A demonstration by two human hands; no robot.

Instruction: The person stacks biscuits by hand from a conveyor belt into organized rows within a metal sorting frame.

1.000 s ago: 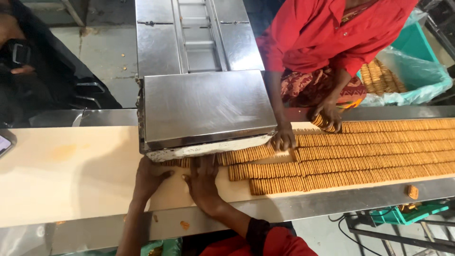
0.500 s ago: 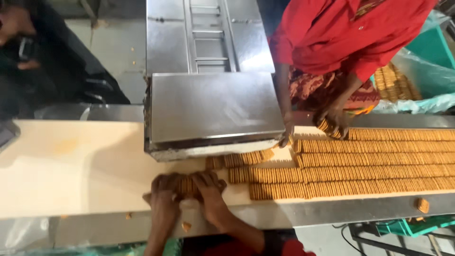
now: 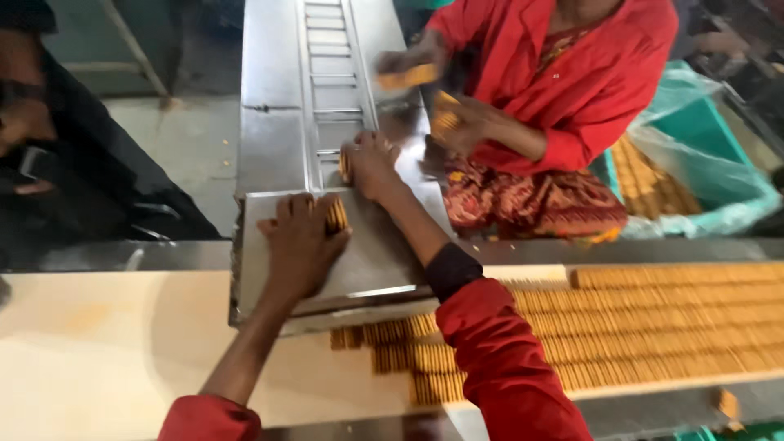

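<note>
My left hand (image 3: 300,239) is closed on a short stack of golden biscuits (image 3: 336,215) on top of the steel cover plate (image 3: 367,253). Farther up, my right hand (image 3: 371,162) grips another small stack of biscuits (image 3: 345,166) at the foot of the metal channel (image 3: 331,82). Both my sleeves are red. Rows of biscuits on edge (image 3: 621,327) lie along the cream conveyor belt (image 3: 98,351) below my arms.
Across the machine a person in a red top (image 3: 572,82) holds biscuit stacks (image 3: 408,77) in both hands. A green crate lined with plastic (image 3: 702,163) holds more biscuits at the right. Dark machinery stands at the left.
My hands have lifted from the biscuit rows on the belt up onto the steel cover, each carrying a stack. The other person's hands have left the belt and now hold biscuits over the channel.
</note>
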